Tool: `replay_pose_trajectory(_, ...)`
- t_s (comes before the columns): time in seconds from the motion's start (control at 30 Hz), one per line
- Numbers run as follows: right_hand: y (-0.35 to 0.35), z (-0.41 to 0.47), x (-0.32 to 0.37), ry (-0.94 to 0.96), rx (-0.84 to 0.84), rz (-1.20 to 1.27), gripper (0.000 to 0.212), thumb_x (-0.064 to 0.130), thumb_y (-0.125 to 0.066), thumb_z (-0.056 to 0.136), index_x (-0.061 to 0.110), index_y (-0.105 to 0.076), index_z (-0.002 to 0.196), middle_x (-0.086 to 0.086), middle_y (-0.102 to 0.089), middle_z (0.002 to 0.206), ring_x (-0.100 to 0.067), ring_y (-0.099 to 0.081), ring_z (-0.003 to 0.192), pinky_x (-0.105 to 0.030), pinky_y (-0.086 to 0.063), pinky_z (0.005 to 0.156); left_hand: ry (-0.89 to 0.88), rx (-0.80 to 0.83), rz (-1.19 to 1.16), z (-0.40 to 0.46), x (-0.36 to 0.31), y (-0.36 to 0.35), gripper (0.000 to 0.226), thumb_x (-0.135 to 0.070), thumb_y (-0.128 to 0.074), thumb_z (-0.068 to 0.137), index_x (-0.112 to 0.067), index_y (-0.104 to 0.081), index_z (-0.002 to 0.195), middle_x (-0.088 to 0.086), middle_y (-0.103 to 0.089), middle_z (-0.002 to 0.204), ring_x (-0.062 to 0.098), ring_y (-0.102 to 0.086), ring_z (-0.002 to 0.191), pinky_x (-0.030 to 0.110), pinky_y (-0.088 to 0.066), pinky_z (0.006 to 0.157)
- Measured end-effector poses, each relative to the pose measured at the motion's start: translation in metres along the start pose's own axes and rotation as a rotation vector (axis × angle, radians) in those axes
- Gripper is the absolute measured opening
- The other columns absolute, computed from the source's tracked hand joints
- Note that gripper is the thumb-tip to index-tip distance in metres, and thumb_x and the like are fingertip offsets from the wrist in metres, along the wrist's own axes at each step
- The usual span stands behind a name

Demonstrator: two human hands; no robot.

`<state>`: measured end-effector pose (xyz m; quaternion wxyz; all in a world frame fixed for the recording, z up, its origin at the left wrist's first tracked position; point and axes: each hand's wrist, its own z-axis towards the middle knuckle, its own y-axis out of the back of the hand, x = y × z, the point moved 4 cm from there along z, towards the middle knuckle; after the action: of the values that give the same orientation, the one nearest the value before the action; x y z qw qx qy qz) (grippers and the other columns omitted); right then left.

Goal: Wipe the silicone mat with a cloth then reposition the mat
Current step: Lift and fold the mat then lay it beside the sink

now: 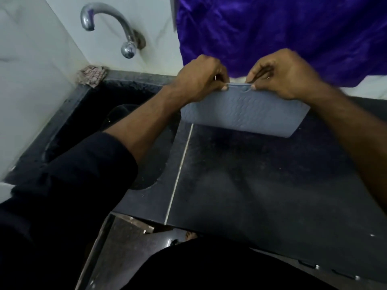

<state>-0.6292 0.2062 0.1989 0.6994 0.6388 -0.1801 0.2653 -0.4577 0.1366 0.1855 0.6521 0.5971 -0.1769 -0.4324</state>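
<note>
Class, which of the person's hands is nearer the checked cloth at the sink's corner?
Left. The left hand is nearer the checked cloth; the right hand is farther away.

grey-blue textured silicone mat [243,110], folded; above counter

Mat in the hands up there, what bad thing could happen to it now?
1. Both hands, left and right, only pinch the top edge of the mat, so it might slip and flop onto the counter.
2. The sink lies just to its left; a dropped mat could perhaps slide in.
3. The purple fabric hangs right behind, so lifting the mat might brush or snag it.
</note>
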Motion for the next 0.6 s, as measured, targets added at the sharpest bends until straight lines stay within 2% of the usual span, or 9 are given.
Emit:
replay_pose_trajectory(0.13,-0.016,0.004,-0.004,-0.022,0.017,-0.016,0.017,0.005,-0.075,0.078,0.012,-0.073,0.093,0.002,-0.071,0.090,0.000,-0.065,0.079,-0.010,-0.048,0.071,0.041,0.027,-0.026,-0.006,0.009,-0.012,0.022,-0.026,-0.067,0.087,-0.015,-0.071,0.106,-0.001,-0.069,0.106,0.005,-0.057,0.087,0.024,-0.049,0.078)
replay_pose_trajectory(0.27,-0.036,0.006,-0.009,-0.051,0.035,-0.028,0.016,0.003,-0.074,0.079,0.014,-0.073,0.091,0.003,-0.071,0.087,0.003,-0.064,0.076,-0.006,-0.049,0.065,0.067,0.051,-0.031,-0.015,0.017,-0.028,0.019,-0.023,-0.068,0.086,-0.014,-0.072,0.103,0.001,-0.070,0.104,0.006,-0.056,0.085,0.022,-0.045,0.076)
replay_pose_trajectory(0.43,-0.062,0.002,-0.017,-0.079,0.063,-0.030,0.013,0.003,-0.072,0.081,0.011,-0.073,0.090,-0.001,-0.072,0.090,0.003,-0.064,0.075,-0.009,-0.047,0.065,0.096,0.120,-0.036,-0.026,0.028,-0.049,0.019,-0.024,-0.067,0.086,-0.016,-0.071,0.103,0.000,-0.071,0.104,0.009,-0.061,0.087,0.033,-0.053,0.084)
replay_pose_trajectory(0.6,-0.069,0.002,-0.021,-0.100,0.069,-0.041,0.014,0.003,-0.070,0.082,0.013,-0.073,0.091,-0.002,-0.073,0.091,-0.002,-0.066,0.078,-0.013,-0.050,0.068,0.111,0.143,-0.055,-0.029,0.031,-0.055,0.019,-0.025,-0.066,0.087,-0.017,-0.070,0.104,0.000,-0.070,0.105,0.012,-0.062,0.091,0.038,-0.053,0.086)
